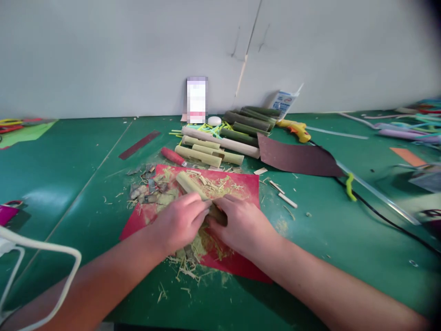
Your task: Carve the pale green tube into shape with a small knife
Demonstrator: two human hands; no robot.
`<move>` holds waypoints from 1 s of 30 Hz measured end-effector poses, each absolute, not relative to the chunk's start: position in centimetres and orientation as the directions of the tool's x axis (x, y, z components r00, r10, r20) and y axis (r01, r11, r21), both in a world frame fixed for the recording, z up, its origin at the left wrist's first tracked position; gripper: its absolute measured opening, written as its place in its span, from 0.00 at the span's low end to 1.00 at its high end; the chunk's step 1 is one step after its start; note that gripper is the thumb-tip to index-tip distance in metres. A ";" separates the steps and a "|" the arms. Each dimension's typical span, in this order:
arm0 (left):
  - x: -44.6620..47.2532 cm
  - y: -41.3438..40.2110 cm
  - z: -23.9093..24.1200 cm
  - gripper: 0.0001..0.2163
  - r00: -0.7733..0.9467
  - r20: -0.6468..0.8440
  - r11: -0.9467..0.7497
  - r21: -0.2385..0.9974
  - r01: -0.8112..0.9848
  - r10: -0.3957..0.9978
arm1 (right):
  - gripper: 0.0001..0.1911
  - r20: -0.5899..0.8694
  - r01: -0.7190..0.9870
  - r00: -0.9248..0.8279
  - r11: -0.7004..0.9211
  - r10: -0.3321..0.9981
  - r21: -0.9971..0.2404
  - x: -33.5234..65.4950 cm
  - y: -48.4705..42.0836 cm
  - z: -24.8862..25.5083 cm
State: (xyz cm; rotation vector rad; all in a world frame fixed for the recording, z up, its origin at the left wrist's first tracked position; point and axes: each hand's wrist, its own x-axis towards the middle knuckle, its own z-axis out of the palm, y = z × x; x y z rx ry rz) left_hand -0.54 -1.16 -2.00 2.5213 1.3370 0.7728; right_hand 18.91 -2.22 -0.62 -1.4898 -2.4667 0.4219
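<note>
A pale bamboo tube (190, 185) lies at a slant over a red sheet (246, 269) strewn with shavings and dust. My right hand (243, 223) is wrapped round its near end, which shows a dark hollow. Against the middle of the tube, my left hand (184, 218) is closed, fingers pressed together. A thin greyish edge shows at its fingertips, too small to name. Beyond the sheet lie a red-handled tool (173, 156) and several peeled bamboo pieces (198, 156). Dark bark scraps (143, 191) are heaped left of the tube.
Green bamboo tubes (251, 120) and a brown sandpaper sheet (296, 156) lie at the back. Beside them is a yellow glue gun (296, 130), its black cord running right. A phone (197, 99) leans on the wall. A white metal frame (74, 255) stands at lower left.
</note>
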 end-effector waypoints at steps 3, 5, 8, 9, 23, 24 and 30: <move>-0.7 -1.1 -2.1 0.09 0.359 0.469 -0.544 0.351 0.762 0.807 | 0.08 0.027 0.832 -0.447 0.427 0.894 -0.354 18.9 -2.2 -0.5; -0.6 -1.2 -2.1 0.09 0.312 0.505 -0.518 0.340 0.785 0.804 | 0.08 0.019 0.836 -0.445 0.423 0.895 -0.350 18.9 -2.2 -0.5; -0.4 -1.4 -2.1 0.10 0.473 0.368 -0.597 0.412 0.689 0.800 | 0.07 0.029 0.829 -0.461 0.442 0.887 -0.341 18.9 -2.2 -0.5; -0.5 -1.3 -2.1 0.10 0.477 0.363 -0.598 0.417 0.685 0.800 | 0.08 0.039 0.829 -0.465 0.451 0.884 -0.331 18.9 -2.2 -0.5; -1.1 -0.2 -2.3 0.09 0.388 0.468 -0.583 0.407 0.704 0.794 | 0.08 0.043 0.869 -0.455 0.454 0.889 -0.195 18.8 -2.1 -0.2; -1.2 -0.1 -2.3 0.09 0.332 0.503 -0.553 0.390 0.737 0.798 | 0.08 0.042 0.870 -0.453 0.452 0.890 -0.199 18.8 -2.1 -0.2; -0.7 -0.3 -2.1 0.09 0.410 0.435 -0.582 0.414 0.700 0.802 | 0.08 0.033 0.862 -0.468 0.464 0.883 -0.202 18.8 -2.1 -0.3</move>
